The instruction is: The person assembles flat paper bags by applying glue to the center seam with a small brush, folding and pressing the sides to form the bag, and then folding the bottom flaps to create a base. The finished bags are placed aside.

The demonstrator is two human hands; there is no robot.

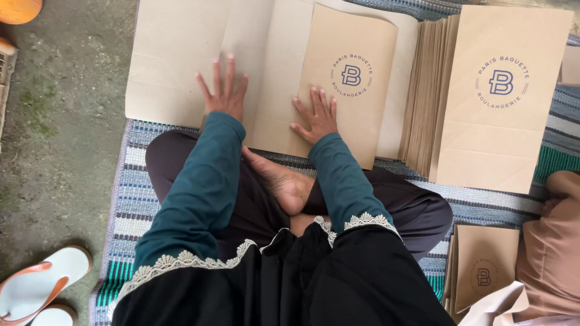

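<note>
Head view: left hand [222,90] pressed flat, fingers spread, on an unfolded sheet of brown paper [175,60] lying across a striped woven mat [130,199]. Right hand [316,116] also open and flat, resting on the lower corner of a folded brown paper bag [347,90] with a round dark logo, on top of the same sheet. Both hands empty, gripping nothing. Just right, a stack of finished bags [483,96]; white sandals [36,290] on concrete floor at lower left

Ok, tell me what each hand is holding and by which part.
Nothing is gripped. The left hand lies flat, fingers spread, on the unfolded brown paper sheet; the right hand presses flat on the folded flap near its lower edge.
</note>
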